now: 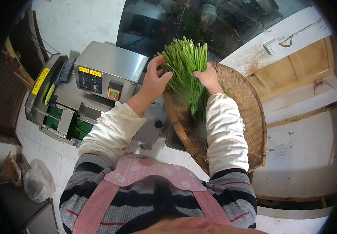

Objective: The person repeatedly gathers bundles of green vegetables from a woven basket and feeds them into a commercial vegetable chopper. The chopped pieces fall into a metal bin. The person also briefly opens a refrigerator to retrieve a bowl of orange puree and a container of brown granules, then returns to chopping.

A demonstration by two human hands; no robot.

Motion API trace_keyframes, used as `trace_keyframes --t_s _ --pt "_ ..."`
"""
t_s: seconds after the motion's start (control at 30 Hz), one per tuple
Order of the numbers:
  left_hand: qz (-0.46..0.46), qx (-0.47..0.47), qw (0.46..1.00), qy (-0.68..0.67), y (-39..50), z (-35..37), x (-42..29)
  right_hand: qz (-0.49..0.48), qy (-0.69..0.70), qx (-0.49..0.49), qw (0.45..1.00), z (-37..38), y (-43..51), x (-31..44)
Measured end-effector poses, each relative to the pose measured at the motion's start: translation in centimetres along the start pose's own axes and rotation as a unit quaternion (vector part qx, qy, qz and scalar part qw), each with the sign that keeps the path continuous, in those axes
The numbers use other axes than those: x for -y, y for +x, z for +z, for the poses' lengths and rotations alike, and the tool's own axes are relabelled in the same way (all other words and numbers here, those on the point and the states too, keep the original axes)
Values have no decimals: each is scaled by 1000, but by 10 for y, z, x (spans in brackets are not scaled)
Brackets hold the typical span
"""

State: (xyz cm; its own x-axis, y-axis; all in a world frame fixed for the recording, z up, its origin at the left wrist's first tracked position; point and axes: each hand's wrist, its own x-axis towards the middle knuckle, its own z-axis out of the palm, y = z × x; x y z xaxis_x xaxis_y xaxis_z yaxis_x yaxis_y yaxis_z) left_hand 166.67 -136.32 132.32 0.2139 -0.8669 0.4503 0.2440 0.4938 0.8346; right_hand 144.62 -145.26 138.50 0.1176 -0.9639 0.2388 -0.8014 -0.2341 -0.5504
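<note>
A thick bunch of long green vegetable stems (186, 58) stands roughly upright, cut ends fanned at the top, above a woven bamboo basket (241, 96). My right hand (208, 76) clasps its right side, thumb across the front. At the left side my left hand (153, 80) curls around the outer stems, with thumb and forefinger spread along the bunch; the other fingertips are partly hidden. The lower stems and leaves hang down into the basket and look blurred.
To the left stands a stainless steel cutting machine (112, 61) with knobs and a switch (114, 92). Green pieces lie on its green conveyor belt (80, 128). A brush (66, 70) with a lime handle rests on it. Behind the bunch is a dark window (156, 26).
</note>
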Motion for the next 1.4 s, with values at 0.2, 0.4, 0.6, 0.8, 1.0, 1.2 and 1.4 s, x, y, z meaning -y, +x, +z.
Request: trace_keyframes --t_s 0.2,0.4,0.6,0.8,1.0,1.2,1.4 --pt "227 -15 945 236 -10 -5 -46 -53 90 -58 993 -63 -35 4" --pt "157 120 956 216 -10 79 -58 -23 213 -102 971 -109 -70 11" --pt "118 194 972 57 29 161 -39 -43 244 -144 958 -113 -94 16" --pt "-53 359 907 -214 31 174 -52 -101 211 7 972 -140 -122 13" --pt "-125 393 860 -300 26 189 -86 -36 370 -54 927 -167 -131 18" --pt "85 291 946 -110 48 233 -93 -163 383 23 909 -186 -123 29" --pt "313 228 901 195 62 251 -116 -210 473 -31 855 -196 -126 39"
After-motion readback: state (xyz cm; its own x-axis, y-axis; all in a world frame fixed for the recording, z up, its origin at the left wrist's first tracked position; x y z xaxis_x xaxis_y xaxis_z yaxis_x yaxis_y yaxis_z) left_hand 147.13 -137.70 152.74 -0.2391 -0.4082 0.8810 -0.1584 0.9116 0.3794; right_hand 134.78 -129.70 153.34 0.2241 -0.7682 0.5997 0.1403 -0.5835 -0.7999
